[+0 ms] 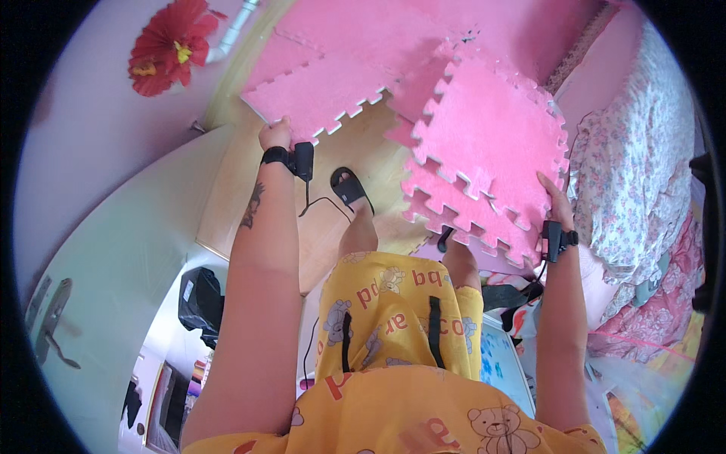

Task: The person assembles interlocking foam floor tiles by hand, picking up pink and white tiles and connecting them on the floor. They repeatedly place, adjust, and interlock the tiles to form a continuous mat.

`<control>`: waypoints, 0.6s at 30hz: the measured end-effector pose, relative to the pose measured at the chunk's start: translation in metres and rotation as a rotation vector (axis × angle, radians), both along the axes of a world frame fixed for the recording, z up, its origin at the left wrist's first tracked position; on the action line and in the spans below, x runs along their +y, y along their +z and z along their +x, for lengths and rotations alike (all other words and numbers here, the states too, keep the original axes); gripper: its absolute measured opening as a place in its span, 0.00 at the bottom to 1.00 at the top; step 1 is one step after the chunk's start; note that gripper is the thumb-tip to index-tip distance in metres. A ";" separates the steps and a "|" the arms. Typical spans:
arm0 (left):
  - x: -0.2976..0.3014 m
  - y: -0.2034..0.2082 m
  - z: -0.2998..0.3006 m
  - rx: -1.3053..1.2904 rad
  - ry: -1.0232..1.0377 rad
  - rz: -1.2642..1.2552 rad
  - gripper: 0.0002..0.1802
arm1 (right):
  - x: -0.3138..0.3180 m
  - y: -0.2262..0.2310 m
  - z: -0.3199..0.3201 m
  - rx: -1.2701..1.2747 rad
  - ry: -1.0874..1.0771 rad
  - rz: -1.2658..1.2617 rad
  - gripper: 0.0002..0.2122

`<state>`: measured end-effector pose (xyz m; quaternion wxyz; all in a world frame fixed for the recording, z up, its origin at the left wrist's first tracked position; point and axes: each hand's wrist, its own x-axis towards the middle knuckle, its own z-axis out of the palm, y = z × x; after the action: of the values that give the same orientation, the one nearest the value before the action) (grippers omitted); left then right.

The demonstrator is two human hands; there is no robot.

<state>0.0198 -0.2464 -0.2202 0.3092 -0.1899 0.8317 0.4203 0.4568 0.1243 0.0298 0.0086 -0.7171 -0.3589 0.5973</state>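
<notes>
Pink foam mat tiles with jigsaw edges fill the far middle of the view. My left hand (276, 134) is closed on the near left corner of a foam mat (325, 98) that lies at the far left. At the right, my right hand (557, 203) grips the right side of a stack of foam mats (495, 125). The stack is tilted, its toothed edges staggered one below another. Part of the right hand's fingers is hidden by the stack. Each wrist wears a black strapped device, and a cable runs from the left one.
Bare wooden floor (302, 238) shows around my foot in a black slipper (349, 189). A pale green door (144, 227) stands at the left, below a red flower decoration (170, 53) on the wall. Floral bedding (628, 159) bulges along the right.
</notes>
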 end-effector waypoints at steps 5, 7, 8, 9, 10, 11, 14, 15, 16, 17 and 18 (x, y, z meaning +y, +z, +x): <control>0.021 0.077 -0.021 -0.047 0.059 0.084 0.12 | 0.025 0.045 0.009 -0.131 0.240 0.022 0.18; 0.034 0.102 -0.038 0.031 0.012 0.144 0.12 | 0.031 0.053 0.018 -0.054 0.288 0.216 0.16; 0.042 0.112 -0.048 0.065 -0.006 0.151 0.12 | 0.031 0.055 0.021 0.055 0.329 0.265 0.15; 0.052 0.123 -0.059 -0.017 -0.005 0.235 0.12 | 0.032 0.056 0.024 -0.001 0.248 0.216 0.13; 0.063 0.134 -0.069 -0.102 -0.003 0.313 0.12 | 0.030 0.054 0.024 -0.022 0.276 0.271 0.14; 0.074 0.147 -0.076 -0.169 0.024 0.358 0.12 | 0.030 0.054 0.024 -0.055 0.296 0.290 0.14; 0.110 0.198 -0.071 -0.300 0.029 0.384 0.11 | 0.021 0.051 0.019 -0.094 0.314 0.295 0.13; 0.122 0.217 -0.061 -0.393 0.022 0.454 0.12 | 0.018 0.051 0.016 0.027 0.191 0.292 0.13; 0.134 0.236 -0.046 -0.458 0.014 0.522 0.13 | 0.016 0.054 0.013 0.175 0.090 0.236 0.14; 0.147 0.253 -0.028 -0.517 0.073 0.605 0.13 | 0.015 0.056 0.010 0.076 0.063 0.232 0.14; 0.160 0.269 -0.008 -0.583 0.111 0.515 0.14 | 0.015 0.060 0.005 0.018 0.067 0.176 0.14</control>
<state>0.0120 -0.0864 0.0489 0.5466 -0.2620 0.5648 0.5599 0.4621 0.1388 0.0898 0.0547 -0.6957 -0.4339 0.5698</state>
